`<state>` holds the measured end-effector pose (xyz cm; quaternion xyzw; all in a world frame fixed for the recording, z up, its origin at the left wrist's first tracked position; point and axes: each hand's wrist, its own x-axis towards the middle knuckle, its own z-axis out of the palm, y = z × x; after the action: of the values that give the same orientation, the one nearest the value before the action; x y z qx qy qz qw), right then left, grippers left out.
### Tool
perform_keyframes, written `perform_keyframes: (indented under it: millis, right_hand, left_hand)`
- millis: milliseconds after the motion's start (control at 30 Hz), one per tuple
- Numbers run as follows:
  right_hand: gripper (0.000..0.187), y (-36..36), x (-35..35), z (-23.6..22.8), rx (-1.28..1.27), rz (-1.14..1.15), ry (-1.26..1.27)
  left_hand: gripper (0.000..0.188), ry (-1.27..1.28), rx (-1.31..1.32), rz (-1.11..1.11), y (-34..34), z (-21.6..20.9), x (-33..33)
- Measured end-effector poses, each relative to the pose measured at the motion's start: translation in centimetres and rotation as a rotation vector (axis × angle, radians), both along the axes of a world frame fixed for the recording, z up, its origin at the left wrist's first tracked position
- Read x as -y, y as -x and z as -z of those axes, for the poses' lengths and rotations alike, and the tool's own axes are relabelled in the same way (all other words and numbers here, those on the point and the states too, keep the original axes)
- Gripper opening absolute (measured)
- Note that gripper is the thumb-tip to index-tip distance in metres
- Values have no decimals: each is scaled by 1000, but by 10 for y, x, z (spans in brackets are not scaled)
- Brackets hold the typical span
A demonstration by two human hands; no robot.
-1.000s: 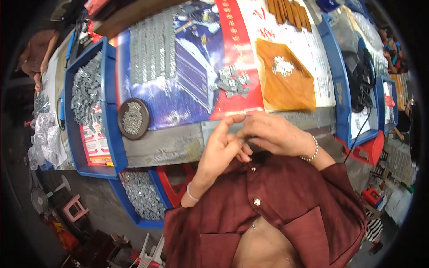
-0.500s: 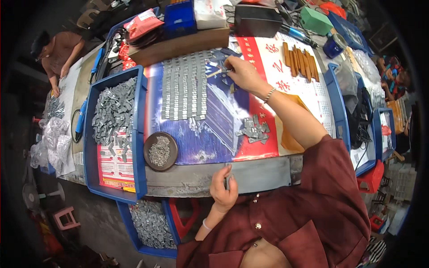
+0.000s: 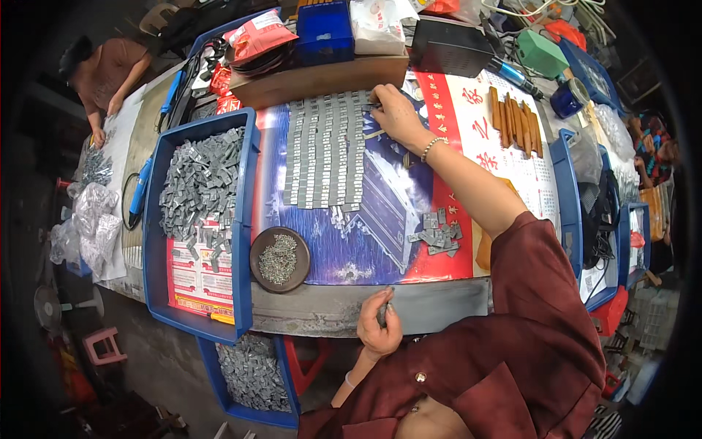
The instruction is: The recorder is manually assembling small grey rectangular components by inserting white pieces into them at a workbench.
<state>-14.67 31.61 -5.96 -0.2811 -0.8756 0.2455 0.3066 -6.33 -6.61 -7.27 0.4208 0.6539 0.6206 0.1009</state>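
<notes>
Small flat grey pieces [image 3: 322, 157] lie in several close, overlapping columns on a printed blue and red sheet [image 3: 336, 249]. My right hand [image 3: 401, 118] reaches across to the far right end of these columns. Its fingers are bent down in a pinch at a small grey piece, partly hidden by the fingertips. Near the table's front edge, my left hand [image 3: 380, 328] is held with its fingers curled and the thumb close to them. Something dark shows between them, too small to make out. A loose pile of grey pieces [image 3: 439, 234] lies right of the columns.
A blue tray [image 3: 245, 219] of loose grey pieces stands left, beside a round brown dish [image 3: 301, 271] of tiny metal parts. Brown wooden sticks [image 3: 515, 124] lie far right. A wooden board [image 3: 322, 80] borders the back. Another person [image 3: 110, 80] works at the far left.
My right hand has come to the far end of the grey columns, nearer to them than before. My left hand's fingers have curled in more. The whole view has shifted slightly.
</notes>
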Motion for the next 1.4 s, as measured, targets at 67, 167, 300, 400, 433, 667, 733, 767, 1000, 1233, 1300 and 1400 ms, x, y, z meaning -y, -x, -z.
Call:
perform_keyframes:
  millis: [67, 167, 300, 400, 433, 667, 733, 767, 1000, 1233, 1300, 1400]
  right_hand:
    - [22, 0, 0, -2, 16, 16, -17]
    - [21, 2, -2, 0, 10, 3, -24]
    - [18, -5, -8, 0, 15, -4, -46]
    - [19, -22, 1, -18, 37, -45, -70]
    - [19, -31, 4, -31, 72, -81, -27]
    - [16, -120, 84, -105, 206, -265, 97]
    - [15, -144, 106, -100, 200, -274, 217]
    - [14, -153, 117, -96, 251, -262, 212]
    - [17, -176, 180, -57, 396, -263, -157]
    - [17, -179, 194, -53, 373, -208, -266]
    - [22, -187, 196, -61, 370, -183, -202]
    - [28, -196, 219, -80, 7, -338, 239]
  left_hand:
    - [31, 9, 20, 11, 0, -1, 0]
    - [32, -10, 30, 1, -2, 0, 0]
    - [31, 19, 62, -3, -4, 2, 0]
    - [34, 60, 37, -72, -4, -4, -1]
    - [33, 49, 32, -77, -4, -7, -3]
    - [28, 49, 49, -80, -2, -3, -4]
    - [27, 44, 58, -69, -2, -1, -4]
    - [27, 44, 60, -63, -2, -2, -4]
    - [24, 55, 62, -66, -7, -5, -3]
    - [27, 129, -118, -51, -11, -15, -3]
    - [28, 103, -50, -45, -16, -23, -3]
    - [35, -5, 408, 67, -29, -44, -6]
